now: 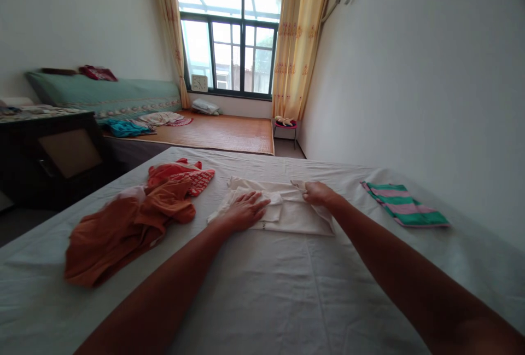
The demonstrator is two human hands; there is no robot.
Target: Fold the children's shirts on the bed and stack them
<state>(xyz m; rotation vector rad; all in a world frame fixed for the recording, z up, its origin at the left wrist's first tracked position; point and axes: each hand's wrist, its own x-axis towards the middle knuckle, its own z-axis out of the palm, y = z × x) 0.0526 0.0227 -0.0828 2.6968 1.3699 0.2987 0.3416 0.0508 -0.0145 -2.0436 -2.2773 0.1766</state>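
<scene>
White garment [297, 216], partly folded, lying on pale sheet [262, 295] before me. My left hand [245, 213] open, palm down on it. My right hand [318, 193] closed, gripping its far edge toward right. Rust-orange garment [127, 226] and red garment [176, 172] heaped left; green-and-pink striped cloth [404, 204] well apart, right. Window [229, 54] beyond.

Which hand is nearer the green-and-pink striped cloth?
Right. The right hand holds white fabric, left of the striped cloth; the left hand lies on that fabric, farther left.
</scene>
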